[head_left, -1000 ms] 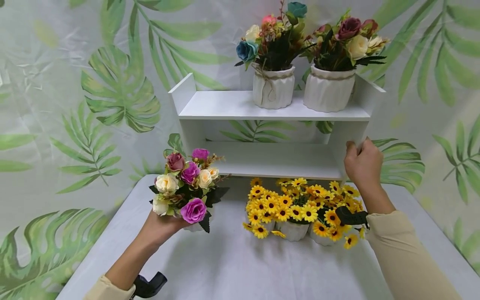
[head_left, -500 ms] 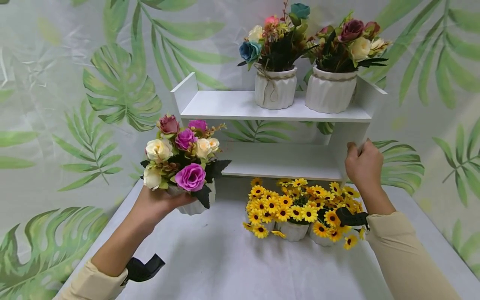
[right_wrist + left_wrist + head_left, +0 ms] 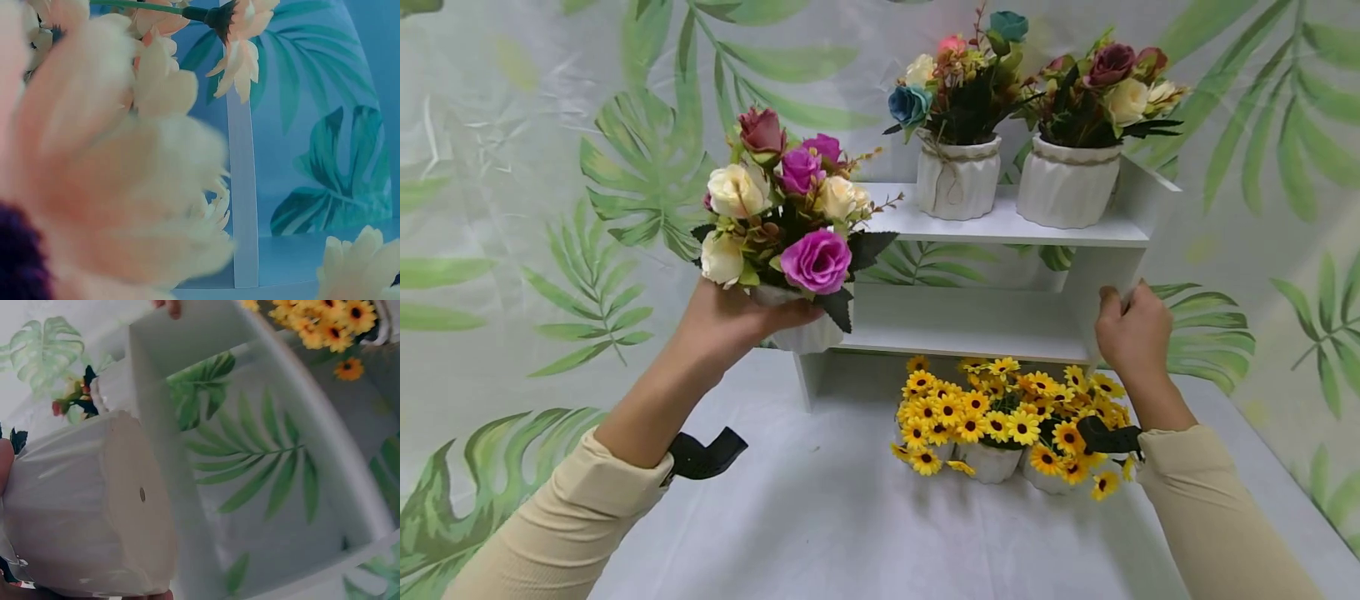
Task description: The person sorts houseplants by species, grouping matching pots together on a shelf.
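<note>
My left hand (image 3: pixel 733 321) grips a white ribbed pot (image 3: pixel 801 333) of purple, cream and dark red roses (image 3: pixel 786 212), held in the air in front of the left end of a white two-tier shelf (image 3: pixel 970 321). The left wrist view shows the pot's underside (image 3: pixel 134 497) beside the shelf's side panel (image 3: pixel 181 506). My right hand (image 3: pixel 1131 329) holds the shelf's right side panel. Two white pots of mixed roses (image 3: pixel 958 179) (image 3: pixel 1067 192) stand on the top tier.
Two small white pots of yellow daisies (image 3: pixel 1007 417) sit on the white table (image 3: pixel 865 525) below the shelf; their petals (image 3: pixel 112 156) fill the right wrist view. A leaf-print backdrop (image 3: pixel 550 208) hangs behind.
My left hand has lifted the rose pot from the table up and to the right, level with the shelf's tiers. The right hand has stayed on the shelf's side.
</note>
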Action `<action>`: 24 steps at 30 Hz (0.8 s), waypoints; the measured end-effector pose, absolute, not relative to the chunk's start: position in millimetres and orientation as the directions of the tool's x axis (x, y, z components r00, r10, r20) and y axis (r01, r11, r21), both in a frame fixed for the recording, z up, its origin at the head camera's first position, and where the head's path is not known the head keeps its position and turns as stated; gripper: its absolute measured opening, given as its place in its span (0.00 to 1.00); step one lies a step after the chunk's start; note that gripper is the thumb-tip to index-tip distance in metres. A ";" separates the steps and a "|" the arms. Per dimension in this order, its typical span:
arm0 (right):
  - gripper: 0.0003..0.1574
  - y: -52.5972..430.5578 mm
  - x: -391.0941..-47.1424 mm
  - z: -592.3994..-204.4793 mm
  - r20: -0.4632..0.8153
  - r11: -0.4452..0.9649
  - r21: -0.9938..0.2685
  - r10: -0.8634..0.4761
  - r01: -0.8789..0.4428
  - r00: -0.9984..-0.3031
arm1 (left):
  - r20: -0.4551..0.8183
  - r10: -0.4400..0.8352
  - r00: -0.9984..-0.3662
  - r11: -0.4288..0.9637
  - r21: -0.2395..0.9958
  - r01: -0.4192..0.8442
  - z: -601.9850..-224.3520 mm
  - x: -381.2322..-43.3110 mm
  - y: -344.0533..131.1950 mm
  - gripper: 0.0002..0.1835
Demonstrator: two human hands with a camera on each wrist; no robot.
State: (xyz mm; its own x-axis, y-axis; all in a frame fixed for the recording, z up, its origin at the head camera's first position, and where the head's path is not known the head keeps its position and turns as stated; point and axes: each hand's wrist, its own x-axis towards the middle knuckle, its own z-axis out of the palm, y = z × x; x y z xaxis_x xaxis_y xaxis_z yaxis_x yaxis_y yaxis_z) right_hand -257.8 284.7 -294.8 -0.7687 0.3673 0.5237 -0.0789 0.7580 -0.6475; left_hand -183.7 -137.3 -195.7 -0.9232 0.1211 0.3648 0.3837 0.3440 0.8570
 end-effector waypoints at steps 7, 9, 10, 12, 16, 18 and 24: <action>0.23 283.1 -259.9 -296.2 0.557 0.763 -0.636 0.351 -0.115 -0.753 | 0.351 0.093 -0.932 0.339 0.869 0.361 -155.7 -192.5 -124.2 0.53; 0.23 283.7 -259.8 -296.4 0.562 0.762 -0.636 0.350 -0.121 -0.749 | 0.354 0.073 -0.932 0.333 0.873 0.357 -147.0 -196.8 -117.9 0.52; 0.23 284.5 -259.2 -296.0 0.564 0.762 -0.636 0.350 -0.123 -0.748 | 0.359 0.069 -0.931 0.323 0.875 0.361 -143.1 -199.2 -114.8 0.52; 0.23 285.2 -258.7 -295.6 0.565 0.763 -0.634 0.345 -0.126 -0.750 | 0.355 0.044 -0.934 0.324 0.879 0.350 -135.3 -203.7 -110.1 0.51; 0.24 285.1 -258.8 -295.2 0.565 0.764 -0.632 0.339 -0.130 -0.752 | 0.348 0.014 -0.937 0.323 0.885 0.334 -118.1 -215.6 -103.5 0.48; 0.24 285.3 -258.8 -295.2 0.572 0.764 -0.630 0.338 -0.137 -0.747 | 0.341 0.002 -0.940 0.320 0.890 0.324 -110.0 -224.5 -100.0 0.46; 0.23 285.0 -257.6 -296.6 0.568 0.758 -0.638 0.344 -0.136 -0.748 | 0.296 -0.056 -0.954 0.299 0.916 0.267 -92.9 -254.6 -91.0 0.44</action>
